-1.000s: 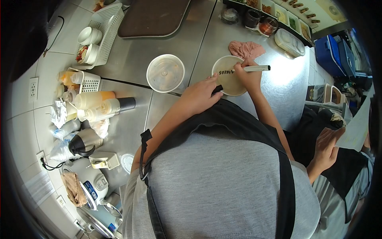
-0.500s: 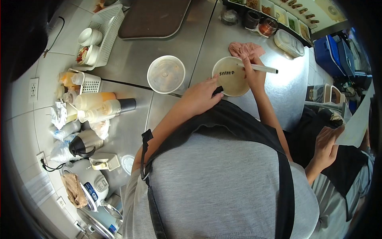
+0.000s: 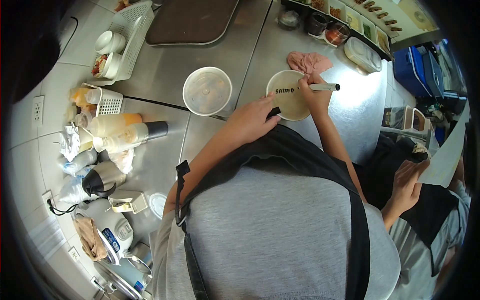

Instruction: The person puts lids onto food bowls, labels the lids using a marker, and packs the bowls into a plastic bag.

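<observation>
Where the right hand works: I have the right hand (image 3: 315, 95) closed in a narrow writing grip on the white marker (image 3: 325, 87), its dark end pointing away from the container; the writing tip is hard to make out.
Left hand: the left hand (image 3: 251, 119) lies at the container's near-left side, fingers touching the rim, with a small black piece (image 3: 273, 112), probably the marker's cap, pinched by the thumb.
Round container: the white-rimmed container (image 3: 288, 106) sits on the steel table (image 3: 350, 132), between the hands.
Lettering: a short row of black letters (image 3: 284, 91) shows on the beige surface; I judge the step in hand to be marking it.
Next stroke: in my judgement, it calls for a steady rim, a light tip and fingers clear of the ink. Smudging is the risk.
Second container: a container with a translucent lid (image 3: 207, 91) stands apart, left of the first.
Pink cloth: crumpled cloth (image 3: 306, 62) lies just beyond the right hand.
Co-worker: another person's hand (image 3: 404, 186) holds a paper sheet (image 3: 441, 162) at far right, well apart from my work.
</observation>
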